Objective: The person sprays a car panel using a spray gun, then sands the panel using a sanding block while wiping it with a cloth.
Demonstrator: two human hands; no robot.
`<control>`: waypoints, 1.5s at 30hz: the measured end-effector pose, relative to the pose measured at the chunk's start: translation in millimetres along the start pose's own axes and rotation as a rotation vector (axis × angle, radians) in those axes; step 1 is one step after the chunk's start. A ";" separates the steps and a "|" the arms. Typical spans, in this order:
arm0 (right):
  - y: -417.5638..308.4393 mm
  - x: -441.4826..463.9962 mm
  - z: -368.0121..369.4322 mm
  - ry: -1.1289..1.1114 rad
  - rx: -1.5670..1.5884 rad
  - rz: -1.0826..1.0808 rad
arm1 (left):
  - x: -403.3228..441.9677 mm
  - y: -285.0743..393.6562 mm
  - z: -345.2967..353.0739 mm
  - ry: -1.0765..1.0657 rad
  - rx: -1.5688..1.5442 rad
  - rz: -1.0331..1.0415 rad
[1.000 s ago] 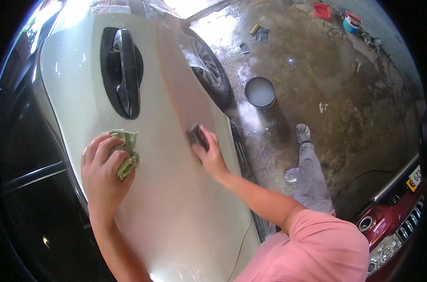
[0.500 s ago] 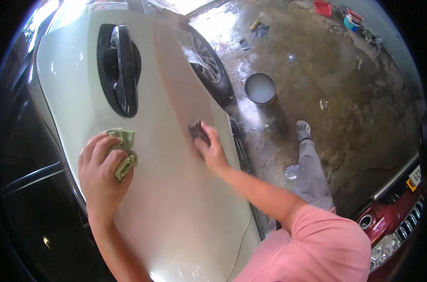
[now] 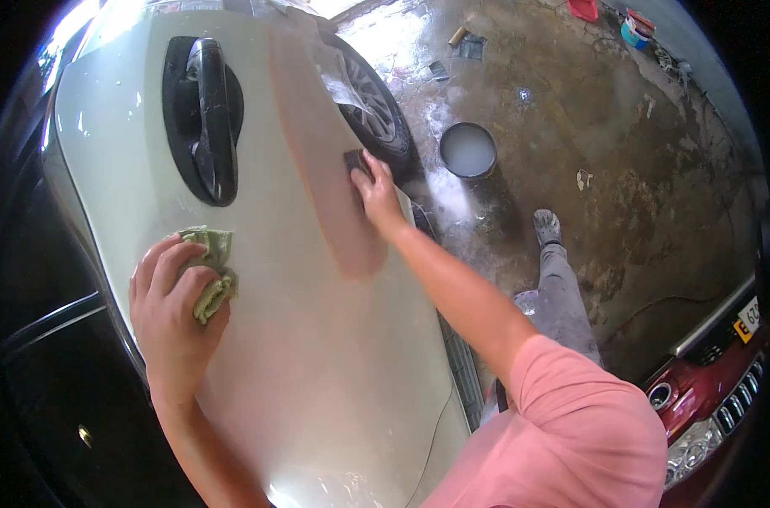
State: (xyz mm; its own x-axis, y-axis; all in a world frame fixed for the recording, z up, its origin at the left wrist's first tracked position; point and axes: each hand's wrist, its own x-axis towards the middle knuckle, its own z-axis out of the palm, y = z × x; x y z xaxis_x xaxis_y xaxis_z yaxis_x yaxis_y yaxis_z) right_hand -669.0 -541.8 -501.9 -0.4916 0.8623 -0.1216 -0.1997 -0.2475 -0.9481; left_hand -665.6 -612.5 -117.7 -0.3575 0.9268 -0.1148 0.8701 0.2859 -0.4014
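My left hand (image 3: 171, 309) is closed around a crumpled green cloth (image 3: 213, 292), resting on the pale car door (image 3: 275, 339) below the black door handle (image 3: 211, 123). With my right hand (image 3: 376, 193) I grip a small dark block, perhaps a sanding pad (image 3: 354, 159); its underside is hidden against the panel. It presses on a long reddish-brown patch (image 3: 326, 203) of the bodywork, close to the wheel (image 3: 376, 110). The patch looks smooth and damp, with an orange-tinted edge.
A black bucket (image 3: 468, 151) of cloudy water stands on the wet concrete floor (image 3: 605, 110). Scraps of dark sheet (image 3: 470, 46) lie beyond it. A red car (image 3: 715, 389) is at lower right. A blue-and-white tub (image 3: 635, 32) and a red tray (image 3: 583, 8) sit by the wall.
My right hand has slid the dark block along the reddish patch toward the wheel, uncovering the patch's near end. My left hand still holds the cloth in about the same place.
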 end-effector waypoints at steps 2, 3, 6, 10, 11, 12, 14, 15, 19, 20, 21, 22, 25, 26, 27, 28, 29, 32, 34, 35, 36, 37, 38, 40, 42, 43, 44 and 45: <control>3.9 21.4 2.0 -0.008 -0.014 0.063 | 0.1 -1.1 0.1 0.016 0.001 0.014; 5.8 8.5 1.0 -0.023 -0.062 0.017 | -0.6 -0.7 -0.1 0.015 -0.004 0.013; -24.0 -93.1 -7.4 -0.068 -0.149 -0.115 | 0.1 -3.2 -0.8 0.009 -0.010 0.016; -10.4 -81.3 -14.3 -0.100 -0.123 -0.269 | 1.8 -2.5 -0.7 0.005 -0.011 0.011; -2.9 -51.1 -10.0 -0.086 -0.085 -0.176 | 1.5 -1.7 -0.2 0.006 -0.013 0.007; 4.9 -14.6 -4.9 -0.073 -0.047 -0.082 | 0.9 -1.4 0.5 0.008 -0.009 0.001; 30.5 38.0 0.2 -0.039 -0.046 -0.063 | 1.2 -0.3 0.1 0.007 -0.001 0.004; 22.8 31.5 -2.4 -0.042 0.017 0.021 | 1.3 0.5 -0.2 0.002 0.006 0.008; -27.6 -71.7 -14.8 -0.086 0.119 0.116 | 0.9 -1.5 0.8 0.008 0.007 0.010; -31.1 -95.4 -21.1 -0.145 0.071 0.062 | 1.1 -2.8 1.9 0.006 0.002 0.012; -30.8 -94.8 -23.4 -0.149 0.062 0.051 | 2.0 -3.0 1.7 0.012 0.002 0.016; -29.8 -94.8 -25.6 -0.155 0.054 0.040 | 2.9 -1.0 -0.2 0.017 0.002 0.019; -7.2 -38.2 -16.3 -0.061 0.100 0.130 | 2.5 -0.6 0.7 0.014 -0.010 0.012; 4.5 -5.8 -13.2 -0.020 0.170 0.237 | 2.1 -0.1 -0.9 0.012 -0.013 0.007; 8.5 8.0 -10.6 0.027 0.243 0.345 | 1.5 -0.6 -2.3 0.009 -0.019 0.013; 0.8 5.4 -8.6 0.024 0.269 0.388 | 2.0 -1.8 -2.2 0.013 -0.025 0.019; -11.7 -4.8 -9.2 0.018 0.286 0.429 | 1.8 -1.7 -1.7 0.020 -0.038 0.020; -46.8 -79.8 -12.8 -0.038 0.226 0.324 | 0.7 -1.2 -0.5 0.022 -0.026 0.012; -47.8 -94.4 -10.4 -0.061 0.168 0.201 | 2.0 -1.7 0.0 0.029 -0.011 0.024; -38.1 -87.3 -11.6 -0.059 0.142 0.150 | 1.9 -1.3 0.2 0.035 -0.003 0.025; -28.2 -78.7 -10.7 -0.051 0.117 0.101 | 2.5 -1.4 -0.1 0.028 -0.001 0.022; -12.2 -51.1 -8.5 -0.028 0.109 0.123 | 3.6 -0.2 -0.1 0.027 -0.002 0.016; 6.5 -15.3 -5.1 -0.006 0.102 0.150 | 2.7 1.3 -0.6 0.022 -0.001 0.009; 15.0 -0.6 -2.8 0.041 0.132 0.209 | 2.1 1.9 -0.6 0.024 0.006 0.019; 10.4 0.8 -0.9 0.073 0.192 0.263 | 1.7 2.2 -0.3 0.030 0.004 0.022; -1.8 -22.6 -2.6 0.036 0.144 0.209 | 1.5 1.1 -0.7 0.030 0.006 0.022; -8.8 -53.4 -4.1 0.011 0.072 0.105 | 2.0 0.4 0.0 0.028 0.007 0.023; -18.4 -80.9 -8.3 -0.044 0.064 0.110 | 2.2 0.9 0.5 0.024 0.005 0.019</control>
State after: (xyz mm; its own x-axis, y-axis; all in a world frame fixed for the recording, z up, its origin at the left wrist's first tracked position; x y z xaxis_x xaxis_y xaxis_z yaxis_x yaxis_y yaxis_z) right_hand -618.5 -603.4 -477.0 -0.5497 0.8088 -0.2093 -0.1954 -0.3681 -0.9090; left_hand -665.8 -610.4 -118.7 -0.3327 0.9376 -0.1011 0.8750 0.2669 -0.4039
